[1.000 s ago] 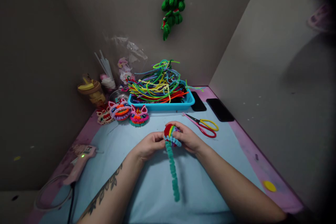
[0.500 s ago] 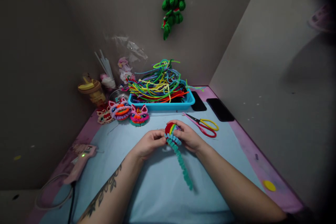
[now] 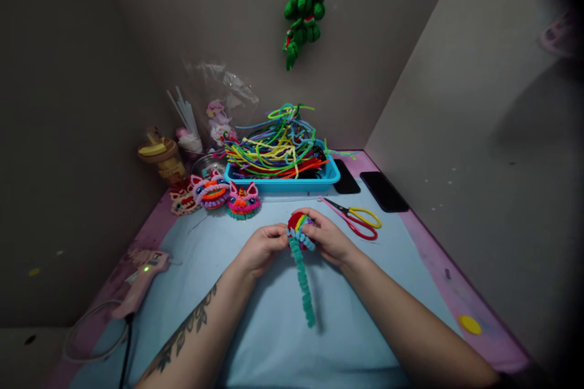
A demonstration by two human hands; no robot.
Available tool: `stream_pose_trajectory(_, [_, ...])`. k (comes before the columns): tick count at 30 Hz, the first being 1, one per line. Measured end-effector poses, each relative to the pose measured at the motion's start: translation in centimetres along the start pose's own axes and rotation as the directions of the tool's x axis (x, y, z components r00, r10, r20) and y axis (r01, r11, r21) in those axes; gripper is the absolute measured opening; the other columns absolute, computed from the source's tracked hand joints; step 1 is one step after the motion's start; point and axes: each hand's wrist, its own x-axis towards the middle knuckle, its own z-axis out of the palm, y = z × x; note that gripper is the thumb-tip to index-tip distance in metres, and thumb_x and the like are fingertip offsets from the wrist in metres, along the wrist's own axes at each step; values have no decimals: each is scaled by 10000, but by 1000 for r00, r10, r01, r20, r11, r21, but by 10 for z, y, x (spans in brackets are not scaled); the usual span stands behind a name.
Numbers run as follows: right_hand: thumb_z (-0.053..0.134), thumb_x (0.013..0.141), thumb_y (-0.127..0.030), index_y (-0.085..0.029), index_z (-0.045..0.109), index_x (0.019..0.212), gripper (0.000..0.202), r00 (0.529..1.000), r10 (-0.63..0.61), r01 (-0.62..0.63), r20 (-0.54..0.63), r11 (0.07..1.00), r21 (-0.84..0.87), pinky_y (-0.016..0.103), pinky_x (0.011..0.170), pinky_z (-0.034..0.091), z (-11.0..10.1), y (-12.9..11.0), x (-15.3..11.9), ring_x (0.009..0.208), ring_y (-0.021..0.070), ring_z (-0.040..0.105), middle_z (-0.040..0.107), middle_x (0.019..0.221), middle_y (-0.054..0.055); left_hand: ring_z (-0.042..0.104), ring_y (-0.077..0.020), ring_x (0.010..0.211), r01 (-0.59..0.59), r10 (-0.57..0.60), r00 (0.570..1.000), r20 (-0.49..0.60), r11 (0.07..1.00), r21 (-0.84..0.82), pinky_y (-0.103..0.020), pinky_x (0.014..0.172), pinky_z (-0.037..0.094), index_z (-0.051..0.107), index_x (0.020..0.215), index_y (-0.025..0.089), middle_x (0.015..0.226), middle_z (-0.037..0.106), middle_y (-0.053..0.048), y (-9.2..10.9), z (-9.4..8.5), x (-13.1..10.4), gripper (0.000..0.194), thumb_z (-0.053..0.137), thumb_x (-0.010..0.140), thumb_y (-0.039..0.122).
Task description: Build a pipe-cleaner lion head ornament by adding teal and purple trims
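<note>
Between my hands, above the blue cloth, is a small round pipe-cleaner piece (image 3: 297, 222) with red, yellow, green and blue bands. My right hand (image 3: 326, 236) grips its right side, thumb on the front. My left hand (image 3: 267, 246) pinches its left edge, where a coiled teal pipe cleaner (image 3: 302, 282) is attached and hangs down toward me. A light blue coiled strip (image 3: 305, 240) runs along the front of the piece. My fingertips hide part of its edges and its back.
A blue tray (image 3: 283, 185) of loose pipe cleaners stands at the back. Left of it sit finished lion heads (image 3: 244, 200). Scissors (image 3: 358, 219) lie to the right, near two black phones (image 3: 383, 191). A pink glue gun (image 3: 143, 279) with a cable rests at left.
The loose end of the teal coil has swung left and now hangs more steeply. Both hands keep nearly the same place and hold.
</note>
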Motion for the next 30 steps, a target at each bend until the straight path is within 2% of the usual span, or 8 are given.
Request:
stream_pose_trajectory(7, [734,682,-416,-183,604,970,392,986,-14,15,-168,1000,8,265,668,461,-3,-3,3,723,151,590,652,844,22,586,-171,743,-49,51,998,-24,997,67,-273,742,399,727,907,110,832,696,-93,3,4,-1,346,784,648,332])
stream_pose_trajectory(13, [652,735,-537,-188,604,1037,464,977,-85,55,-197,986,-155,326,789,454,-4,4,8,897,206,582,642,979,61,554,-113,605,-65,77,990,-115,993,102,-236,643,394,680,763,116,697,668,-41,2,15,1,261,809,611,285])
stream_pose_trajectory(15, [595,771,-566,-215,588,1094,477,931,-232,130,-282,933,-336,348,864,425,-5,2,5,1025,225,531,598,1107,73,535,-95,564,-82,96,978,-184,993,83,-226,620,389,653,732,124,639,647,-16,2,17,2,249,799,622,294])
stream_pose_trajectory(17, [557,804,-558,-236,589,1098,437,840,-439,215,-318,809,-547,353,885,402,-3,-5,0,1062,229,491,555,1151,76,550,-96,580,-114,128,962,-243,991,72,-226,639,402,638,743,130,636,649,-8,1,17,3,262,798,617,295])
stream_pose_trajectory(19, [564,809,-533,-239,613,1042,378,795,-559,287,-233,687,-668,350,829,412,1,-11,-7,961,226,510,561,1055,76,581,-111,633,-140,156,947,-282,987,79,-234,677,419,630,773,134,679,669,-16,0,16,4,288,804,598,283])
stream_pose_trajectory(23, [643,760,-513,-242,627,1007,367,843,-538,385,1,602,-700,327,693,427,10,-13,-15,780,205,522,572,902,61,585,-115,619,-162,197,926,-322,978,135,-230,639,416,609,794,144,693,669,-11,-6,13,6,280,780,618,278])
stream_pose_trajectory(27, [603,784,-533,-239,590,1105,435,875,-484,369,13,648,-666,304,625,436,12,-10,-16,769,202,551,580,941,75,582,-118,613,-177,255,887,-385,958,225,-225,612,404,598,785,147,685,664,-8,-11,11,9,257,765,618,246])
stream_pose_trajectory(30, [691,739,-428,-255,597,1110,421,879,-475,349,39,585,-732,306,651,456,17,-8,-15,818,213,563,593,961,69,599,-132,668,-206,288,871,-398,949,238,-229,646,419,595,784,145,718,673,-19,-12,11,10,242,752,615,219])
